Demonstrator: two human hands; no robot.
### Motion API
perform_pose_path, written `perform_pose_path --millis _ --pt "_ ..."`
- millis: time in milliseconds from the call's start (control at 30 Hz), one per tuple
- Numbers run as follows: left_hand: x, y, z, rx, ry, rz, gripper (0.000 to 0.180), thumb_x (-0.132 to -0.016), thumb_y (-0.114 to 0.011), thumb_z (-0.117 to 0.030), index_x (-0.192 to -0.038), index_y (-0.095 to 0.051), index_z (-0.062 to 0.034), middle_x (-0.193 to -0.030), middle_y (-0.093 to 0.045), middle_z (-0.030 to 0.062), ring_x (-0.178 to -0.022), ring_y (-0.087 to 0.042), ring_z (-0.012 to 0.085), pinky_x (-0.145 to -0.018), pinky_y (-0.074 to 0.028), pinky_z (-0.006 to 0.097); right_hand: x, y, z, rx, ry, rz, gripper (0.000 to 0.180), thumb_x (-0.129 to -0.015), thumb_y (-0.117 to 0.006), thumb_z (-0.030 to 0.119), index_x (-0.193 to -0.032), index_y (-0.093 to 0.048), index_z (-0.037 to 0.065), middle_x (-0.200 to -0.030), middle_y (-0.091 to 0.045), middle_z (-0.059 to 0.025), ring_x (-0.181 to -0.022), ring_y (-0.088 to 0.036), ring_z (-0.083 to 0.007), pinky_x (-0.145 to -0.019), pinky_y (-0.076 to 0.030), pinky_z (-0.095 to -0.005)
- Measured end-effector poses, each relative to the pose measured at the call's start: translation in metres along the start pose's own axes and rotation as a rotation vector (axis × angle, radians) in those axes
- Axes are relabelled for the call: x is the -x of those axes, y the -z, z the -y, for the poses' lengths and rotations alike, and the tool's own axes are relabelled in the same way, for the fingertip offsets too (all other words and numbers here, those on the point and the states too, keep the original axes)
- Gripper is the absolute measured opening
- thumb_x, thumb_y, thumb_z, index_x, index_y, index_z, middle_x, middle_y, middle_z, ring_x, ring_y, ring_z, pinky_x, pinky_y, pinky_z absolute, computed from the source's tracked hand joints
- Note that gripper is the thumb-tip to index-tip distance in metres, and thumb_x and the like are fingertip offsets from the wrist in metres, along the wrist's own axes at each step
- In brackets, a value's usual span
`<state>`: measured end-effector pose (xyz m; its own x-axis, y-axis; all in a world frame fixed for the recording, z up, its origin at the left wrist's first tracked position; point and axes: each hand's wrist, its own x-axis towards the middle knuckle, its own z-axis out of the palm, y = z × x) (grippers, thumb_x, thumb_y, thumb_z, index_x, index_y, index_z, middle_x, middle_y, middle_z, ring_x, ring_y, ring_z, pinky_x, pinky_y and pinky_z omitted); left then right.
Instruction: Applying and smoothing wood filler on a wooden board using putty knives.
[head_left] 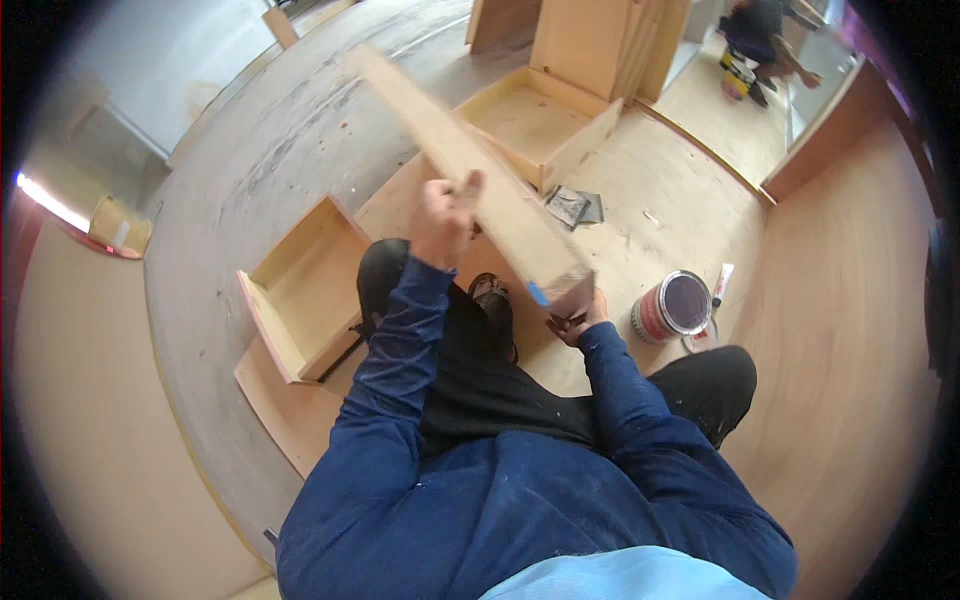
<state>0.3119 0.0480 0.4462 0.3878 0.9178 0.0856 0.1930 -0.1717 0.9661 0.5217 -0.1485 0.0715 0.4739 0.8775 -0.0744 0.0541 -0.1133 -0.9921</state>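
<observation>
Presently: one long wooden piece (505,200), aloft, left of the round can (668,308); right hand (577,324) clasping its near end, left hand (442,222) blurred at its side, grip unclear. Hazard: a slipping right hand could let that end strike the can.

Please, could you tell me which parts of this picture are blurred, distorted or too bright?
Head view: motion blur softens the left hand and the far end of the long pale wooden piece; head view: fisheye distortion bows the large beige panel at left; head view: glare whitens the narrow bright strip at far left.
</observation>
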Motion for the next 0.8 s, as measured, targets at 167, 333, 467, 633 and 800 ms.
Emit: perform_pose_path --millis 167,333,467,633,800 --pt "0.008 -0.035 -0.019 -0.277 -0.256 0.081 0.073 -0.077 -0.072 -0.05 -0.113 -0.051 0.0102 -0.089 -0.069 0.023 -0.081 -0.07 0.0353 -0.075 -0.055 0.04 -0.015 0.007 -0.001 -0.31 -0.142 0.004 0.068 -0.072 -0.064 0.063 -0.109 -0.06 0.005 -0.085 -0.064 -0.0125 -0.071 -0.064 -0.0286 -0.085 -0.051 -0.0463" --pt "-0.007 -0.015 -0.027 -0.539 -0.384 0.164 0.097 -0.063 -0.081 -0.055 -0.131 -0.043 0.0039 -0.126 -0.051 0.0294 -0.122 -0.048 0.0384 -0.098 -0.043 0.045 0.008 -0.025 0.133 -1.207 -1.011 -0.454 0.081 -0.07 -0.067 0.062 -0.114 -0.053 -0.005 -0.086 -0.064 -0.0169 -0.068 -0.065 -0.0285 -0.086 -0.052 -0.0456" --pt "-0.061 -0.022 -0.039 -0.918 -0.863 0.38 0.122 -0.045 -0.087 -0.062 -0.143 -0.037 -0.0105 -0.149 -0.026 0.028 -0.143 -0.017 0.041 -0.112 -0.024 0.06 0.012 -0.006 0.147 -1.194 -1.023 -0.476 0.082 -0.072 -0.066 0.061 -0.118 -0.049 -0.006 -0.088 -0.064 -0.015 -0.075 -0.065 -0.028 -0.088 -0.051 -0.0466" --pt "-0.108 -0.059 -0.04 -0.931 -0.898 0.598 0.127 -0.037 -0.085 -0.068 -0.143 -0.04 -0.0163 -0.15 -0.036 0.0077 -0.144 -0.022 0.0319 -0.113 -0.014 0.067 0.012 0.003 0.145 -1.256 -1.021 -0.47 0.09 -0.073 -0.065 0.066 -0.124 -0.044 -0.006 -0.092 -0.063 -0.0138 -0.084 -0.064 -0.0291 -0.095 -0.047 -0.048" --pt "-0.119 -0.082 -0.048 -0.977 -0.907 0.604 0.115 -0.038 -0.083 -0.071 -0.133 -0.051 -0.013 -0.143 -0.044 0.0078 -0.14 -0.031 0.0319 -0.112 -0.012 0.069 0.012 0.004 0.137 -1.31 -1.009 -0.48 0.104 -0.073 -0.064 0.07 -0.133 -0.032 -0.007 -0.101 -0.062 -0.0143 -0.094 -0.063 -0.0288 -0.101 -0.041 -0.0501"
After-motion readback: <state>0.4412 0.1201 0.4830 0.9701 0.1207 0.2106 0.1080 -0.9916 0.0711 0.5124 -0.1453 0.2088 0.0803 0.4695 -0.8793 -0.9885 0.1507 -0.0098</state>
